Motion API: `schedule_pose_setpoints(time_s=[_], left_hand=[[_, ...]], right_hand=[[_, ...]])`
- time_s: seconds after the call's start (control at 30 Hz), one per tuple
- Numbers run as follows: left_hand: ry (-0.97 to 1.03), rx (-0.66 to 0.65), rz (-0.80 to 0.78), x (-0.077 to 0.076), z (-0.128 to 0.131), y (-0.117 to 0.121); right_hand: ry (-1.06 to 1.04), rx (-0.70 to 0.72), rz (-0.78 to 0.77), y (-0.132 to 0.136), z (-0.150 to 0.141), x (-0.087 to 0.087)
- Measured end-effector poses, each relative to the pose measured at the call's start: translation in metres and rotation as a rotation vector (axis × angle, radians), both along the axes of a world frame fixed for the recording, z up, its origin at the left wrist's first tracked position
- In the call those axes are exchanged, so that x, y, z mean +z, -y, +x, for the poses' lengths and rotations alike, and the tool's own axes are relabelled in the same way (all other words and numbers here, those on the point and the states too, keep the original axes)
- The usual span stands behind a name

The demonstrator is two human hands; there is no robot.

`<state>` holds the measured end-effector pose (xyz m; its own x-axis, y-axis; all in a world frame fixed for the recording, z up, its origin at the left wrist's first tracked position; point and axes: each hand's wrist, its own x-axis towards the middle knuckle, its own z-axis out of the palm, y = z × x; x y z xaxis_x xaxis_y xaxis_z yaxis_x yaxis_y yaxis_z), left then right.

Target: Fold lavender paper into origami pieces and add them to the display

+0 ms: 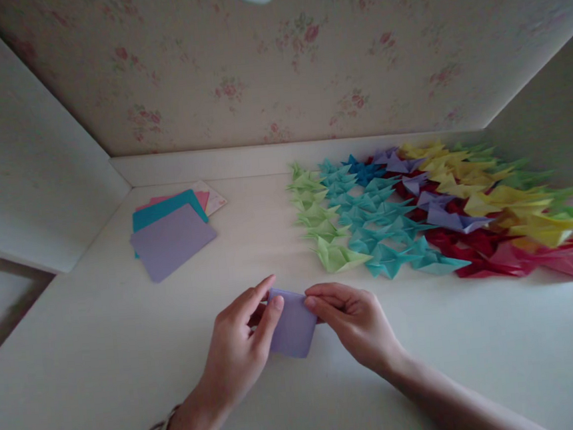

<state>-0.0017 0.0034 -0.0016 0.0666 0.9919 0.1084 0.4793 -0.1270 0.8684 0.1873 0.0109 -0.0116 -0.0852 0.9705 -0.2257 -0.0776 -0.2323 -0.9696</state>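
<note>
A small folded square of lavender origami paper point(294, 328) is held between my two hands, low in the middle of the view. My left hand point(244, 336) pinches its upper left side, thumb on the front and index finger stretched past the edge. With thumb and fingertips closed, my right hand point(353, 319) grips the upper right corner. The fingers behind the paper are partly hidden. Beyond my left hand lies a lavender sheet point(173, 241) on top of a teal sheet point(165, 209), with pink paper point(205, 199) beneath.
Rows of folded paper cranes cover the back right of the white table point(249, 251): green cranes point(337, 254), turquoise cranes point(388, 258), red and yellow cranes point(510, 199) among them. A floral wall point(274, 69) stands behind. A white panel point(23, 131) bounds the left.
</note>
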Motion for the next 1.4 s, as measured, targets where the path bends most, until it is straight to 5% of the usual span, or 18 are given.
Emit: schedule_pose_setpoints(time_s=[0.33, 0.87, 1.1, 1.4], left_hand=[[0.025, 0.029, -0.061, 0.005, -0.003, -0.003], [0.004, -0.029, -0.077, 0.006, -0.004, -0.001], [-0.137, -0.133, 0.073, 0.002, -0.002, -0.002], [-0.121, -0.215, -0.097, 0.012, -0.002, -0.001]], right_hand=[[-0.089, 0.206, -0.116, -0.003, -0.001, 0.007], [0.204, 0.239, 0.096, 0.0, 0.006, 0.002], [0.32, 0.27, 0.198, -0.003, 0.008, 0.005], [0.429, 0.384, 0.324, -0.001, 0.009, 0.008]])
